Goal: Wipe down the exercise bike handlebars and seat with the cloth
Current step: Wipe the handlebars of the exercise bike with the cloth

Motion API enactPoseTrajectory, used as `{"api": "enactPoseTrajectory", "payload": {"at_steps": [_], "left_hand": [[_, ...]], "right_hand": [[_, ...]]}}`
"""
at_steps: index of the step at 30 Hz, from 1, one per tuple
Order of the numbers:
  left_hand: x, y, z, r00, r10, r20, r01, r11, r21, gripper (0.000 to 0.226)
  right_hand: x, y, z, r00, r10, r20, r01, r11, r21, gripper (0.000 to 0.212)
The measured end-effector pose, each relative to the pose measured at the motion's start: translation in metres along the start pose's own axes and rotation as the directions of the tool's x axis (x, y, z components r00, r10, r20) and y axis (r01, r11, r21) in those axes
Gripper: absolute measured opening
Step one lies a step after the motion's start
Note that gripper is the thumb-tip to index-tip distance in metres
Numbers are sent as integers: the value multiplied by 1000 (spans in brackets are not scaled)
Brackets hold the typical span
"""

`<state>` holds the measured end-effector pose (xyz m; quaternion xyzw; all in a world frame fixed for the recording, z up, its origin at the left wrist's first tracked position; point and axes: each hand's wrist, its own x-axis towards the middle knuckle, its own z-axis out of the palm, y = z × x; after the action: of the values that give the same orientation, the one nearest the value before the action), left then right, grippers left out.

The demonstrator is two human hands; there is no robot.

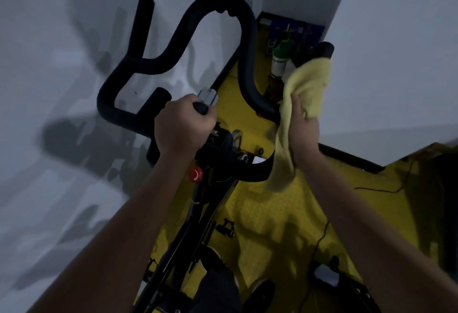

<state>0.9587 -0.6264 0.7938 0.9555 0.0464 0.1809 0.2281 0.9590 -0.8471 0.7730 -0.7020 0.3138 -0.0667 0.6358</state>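
The exercise bike's black handlebars [215,8] loop up toward the white wall, with one grip end at the far right [326,50]. My left hand [182,124] grips the short black centre bar close to me. My right hand [303,127] holds a yellow cloth [309,82] wrapped over the right handlebar arm, just below its grip end; the cloth's tail hangs down past my wrist. The seat is not in view.
A red knob [196,174] sits on the bike frame below my left hand. A green-capped bottle [280,60] and dark boxes stand on the yellow floor [272,213] in the corner. White walls close in left and right. A thin cable [319,238] runs across the floor.
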Motion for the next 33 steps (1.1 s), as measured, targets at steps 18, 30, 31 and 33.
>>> {"api": "enactPoseTrajectory", "payload": {"at_steps": [18, 30, 31, 33], "left_hand": [[1, 4, -2, 998, -52, 27, 51, 999, 15, 34], [2, 5, -3, 996, -69, 55, 70, 998, -8, 32], [2, 5, -3, 997, -61, 51, 61, 998, -9, 31], [2, 4, -3, 998, -47, 49, 47, 999, -9, 31]], "right_hand": [[-61, 49, 14, 990, 140, 0, -138, 978, 157, 51], [40, -16, -7, 942, -288, 173, 321, 924, -209, 48], [54, -31, -7, 930, -328, 164, 357, 914, -195, 47], [77, -58, -5, 924, -363, 121, 378, 914, -150, 53]]}}
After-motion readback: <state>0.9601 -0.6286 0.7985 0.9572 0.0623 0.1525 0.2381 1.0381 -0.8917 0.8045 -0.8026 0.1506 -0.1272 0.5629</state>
